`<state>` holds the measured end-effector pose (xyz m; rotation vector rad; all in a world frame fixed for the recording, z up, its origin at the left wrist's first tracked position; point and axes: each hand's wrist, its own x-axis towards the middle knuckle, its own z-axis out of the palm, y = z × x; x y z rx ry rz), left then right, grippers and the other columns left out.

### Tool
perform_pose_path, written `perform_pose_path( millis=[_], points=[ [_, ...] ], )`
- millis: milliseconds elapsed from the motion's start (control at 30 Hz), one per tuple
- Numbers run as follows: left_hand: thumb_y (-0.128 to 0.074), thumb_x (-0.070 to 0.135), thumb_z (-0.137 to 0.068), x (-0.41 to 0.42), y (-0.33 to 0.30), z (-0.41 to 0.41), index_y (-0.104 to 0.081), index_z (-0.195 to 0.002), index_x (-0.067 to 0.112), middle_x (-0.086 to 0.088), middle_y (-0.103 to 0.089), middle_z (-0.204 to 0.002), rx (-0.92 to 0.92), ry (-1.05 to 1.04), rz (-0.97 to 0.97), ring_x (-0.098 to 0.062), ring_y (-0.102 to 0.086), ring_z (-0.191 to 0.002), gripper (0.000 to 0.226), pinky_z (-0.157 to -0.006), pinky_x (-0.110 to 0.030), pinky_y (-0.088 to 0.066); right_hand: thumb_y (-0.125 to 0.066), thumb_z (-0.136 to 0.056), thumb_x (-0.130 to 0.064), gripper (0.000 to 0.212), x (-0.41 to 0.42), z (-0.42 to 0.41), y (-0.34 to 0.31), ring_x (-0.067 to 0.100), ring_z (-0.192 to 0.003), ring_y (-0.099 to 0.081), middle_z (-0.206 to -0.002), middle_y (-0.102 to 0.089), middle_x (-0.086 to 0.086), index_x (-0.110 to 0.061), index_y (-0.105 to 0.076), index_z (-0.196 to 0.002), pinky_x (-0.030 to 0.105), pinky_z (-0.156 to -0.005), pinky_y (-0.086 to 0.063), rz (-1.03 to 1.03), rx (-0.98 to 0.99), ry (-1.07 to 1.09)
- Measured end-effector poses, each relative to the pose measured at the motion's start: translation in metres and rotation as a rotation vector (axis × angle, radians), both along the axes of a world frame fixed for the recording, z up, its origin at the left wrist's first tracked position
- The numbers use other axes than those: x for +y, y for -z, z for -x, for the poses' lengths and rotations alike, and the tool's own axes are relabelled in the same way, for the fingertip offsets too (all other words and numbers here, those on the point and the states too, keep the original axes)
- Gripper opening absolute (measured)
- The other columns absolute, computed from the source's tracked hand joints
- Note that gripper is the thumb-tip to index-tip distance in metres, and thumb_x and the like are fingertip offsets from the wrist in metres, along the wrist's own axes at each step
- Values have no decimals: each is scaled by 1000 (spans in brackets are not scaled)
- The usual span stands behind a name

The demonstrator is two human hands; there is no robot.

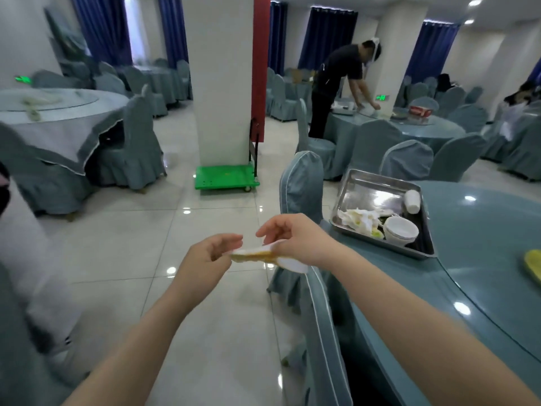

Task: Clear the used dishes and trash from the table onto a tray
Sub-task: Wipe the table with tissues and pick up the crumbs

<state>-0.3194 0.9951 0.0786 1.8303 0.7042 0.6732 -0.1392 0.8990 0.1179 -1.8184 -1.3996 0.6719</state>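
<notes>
Both forearms reach out over the tiled floor, just left of the round table (483,288). The right hand (295,240) grips a white dish (281,257) smeared with yellow-orange residue, its fingers curled over the top edge. The left hand (209,253) meets the dish's other end, fingers bent and pinching at the soiled rim. The dish hangs in the air between the hands, above a covered chair (301,189) and short of the table edge. Beyond the right hand, a steel tray (369,191) sits at the table's near edge; it holds crumpled napkins (358,219), stacked white bowls (401,230) and a white cup (412,201) lying on its side. A yellow item (531,265) lies further right on the glass top. Farther off, a green cart (227,177) stands at the foot of a white pillar (222,83), and a person in black (336,86) bends over another table.
</notes>
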Motion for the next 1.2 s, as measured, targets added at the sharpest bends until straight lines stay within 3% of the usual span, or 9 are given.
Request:
perform_pose_path(
  millis=[67,233,367,500,700,800,900,1100,1200],
  points=[
    [-52,-6,-85,23,7,1,-65,-105,28,13,-68,-107,60,-4,-40,-2,-63,-99,42,-85,-16,-47,-63,-78,4,33,28,-3,8,10,-83,-65,-91,-69,0,-23,-69,-97,24,-83,-54,-11,5,10],
    [-66,5,-81,101,21,-16,-77,-87,24,10,-74,-78,153,-81,-91,2,-66,-75,23,-68,-9,-46,-60,-80,5,35,104,-31,33,6,-79,-63,-86,-69,-3,-28,-69,-89,21,-80,-53,-41,52,40],
    [-68,5,-79,166,24,-51,-76,-77,29,12,-73,-69,191,-124,-89,3,-63,-62,25,-65,-16,-47,-69,-81,-14,21,159,-75,54,5,-82,-65,-89,-69,-8,-30,-69,-94,24,-82,-54,18,50,118],
    [-70,11,-77,227,31,-96,-76,-76,30,12,-72,-67,238,-144,-128,4,-63,-62,20,-62,-15,-44,-73,-79,-28,20,204,-117,71,8,-88,-67,-94,-71,-6,-29,-68,-99,25,-83,-54,153,142,143],
    [-73,12,-73,303,49,-159,-74,-73,29,9,-71,-68,243,-142,-89,-3,-65,-64,17,-59,-13,-43,-74,-77,-22,11,261,-157,86,12,-84,-68,-88,-73,-4,-24,-73,-88,31,-83,-57,188,146,285],
    [-74,13,-73,342,52,-203,-72,-70,29,10,-70,-65,201,-44,-80,5,-59,-52,17,-53,-9,-42,-76,-75,-27,8,289,-183,90,9,-76,-68,-79,-73,-6,-22,-73,-81,24,-69,-58,134,148,472],
    [-77,16,-73,377,52,-248,-71,-64,29,9,-70,-59,164,133,-37,5,-58,-50,18,-53,-11,-44,-78,-74,-27,9,312,-209,92,6,-68,-63,-72,-69,-8,-23,-70,-75,14,-54,-46,47,208,699],
    [-79,18,-74,417,51,-343,-73,-70,26,11,-73,-80,159,487,-43,-7,-68,-76,11,-66,-19,-51,-74,-78,-26,10,325,-257,92,10,-67,-58,-74,-67,-3,-19,-67,-79,24,-59,-46,13,325,960],
    [-78,26,-76,403,50,-388,-72,-73,29,10,-72,-76,143,627,-73,-6,-67,-74,7,-67,-22,-53,-69,-81,-18,11,309,-275,92,9,-67,-58,-84,-68,-1,-19,-67,-92,19,-51,-44,-46,409,1078]
  ],
)
